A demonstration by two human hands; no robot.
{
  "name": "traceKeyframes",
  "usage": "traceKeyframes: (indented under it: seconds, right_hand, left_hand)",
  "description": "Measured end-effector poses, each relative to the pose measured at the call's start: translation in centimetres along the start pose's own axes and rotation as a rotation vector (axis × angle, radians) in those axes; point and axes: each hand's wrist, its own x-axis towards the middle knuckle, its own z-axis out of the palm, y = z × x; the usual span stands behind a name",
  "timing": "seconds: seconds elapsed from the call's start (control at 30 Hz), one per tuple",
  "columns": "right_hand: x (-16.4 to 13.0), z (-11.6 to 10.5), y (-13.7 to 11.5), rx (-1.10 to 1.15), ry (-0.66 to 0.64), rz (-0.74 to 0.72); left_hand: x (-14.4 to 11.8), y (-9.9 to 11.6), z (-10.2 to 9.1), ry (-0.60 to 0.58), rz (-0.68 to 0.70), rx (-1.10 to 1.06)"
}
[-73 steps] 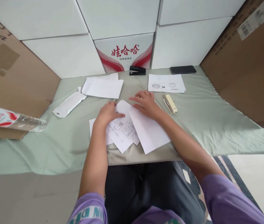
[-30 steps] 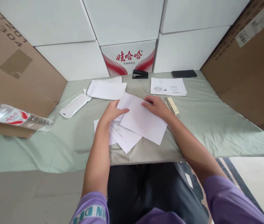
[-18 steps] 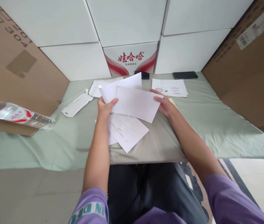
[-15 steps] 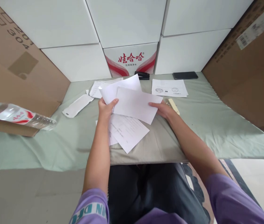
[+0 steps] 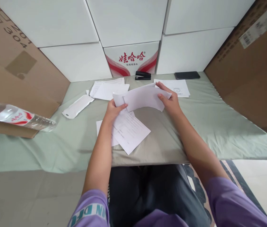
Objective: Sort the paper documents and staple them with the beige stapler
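Observation:
Between my hands, white paper sheets (image 5: 145, 98) are held above the table, bowed into a curve. My left hand (image 5: 114, 111) pinches their left end, thumb on top. At the right end my right hand (image 5: 170, 100) grips them with the thumb in front and fingers behind. Partly under my left hand, printed sheets (image 5: 133, 134) lie overlapping at angles on the cloth. Behind the held sheets are more papers (image 5: 109, 90) at the back left, and stamped papers (image 5: 182, 87) at the back right, partly covered by my right hand.
A black stapler (image 5: 143, 75) and a black phone (image 5: 187, 75) lie along the back, before white boxes (image 5: 130, 60). A white flat packet (image 5: 78, 106) lies left. A water bottle (image 5: 17, 117) rests by the left cardboard box (image 5: 22, 85); another cardboard box (image 5: 249, 82) stands right.
The held sheets have gone from nearly flat to bowed, and both hands have shifted right, the right one also upward. A cream-coloured object by my right hand is now hidden.

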Motion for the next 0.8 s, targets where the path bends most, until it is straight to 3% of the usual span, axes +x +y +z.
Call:
traceKeyframes:
  seconds: [0.07,0.17,0.3,0.43,0.63,0.7,0.8]
  right_hand:
    - [0.0,0.3,1.6,0.072,0.034,0.078]
    - [-0.3,1.0,3.7,0.164,0.106,0.237]
    - [-0.9,1.8,4.5,0.216,0.091,0.348]
    - [-1.2,1.7,4.0,0.208,0.042,0.332]
    - [-1.3,1.4,4.0,0.157,0.015,0.359]
    - [-1.3,1.7,4.4,0.067,0.051,0.369]
    - [-1.3,2.2,5.2,-0.03,0.153,0.319]
  left_hand:
    - [0.0,-0.1,0.5,-0.012,-0.004,0.018]
    - [0.1,-0.3,1.1,0.064,0.044,0.07]
    - [0.2,-0.7,1.7,0.141,0.098,0.116]
    - [-0.2,-1.0,2.2,0.055,0.024,0.148]
    - [0.6,-1.0,1.8,-0.082,0.086,0.033]
    - [0.5,-0.2,1.2,-0.098,0.07,0.15]
    - [-2.0,1.9,0.5,-0.047,0.012,0.592]
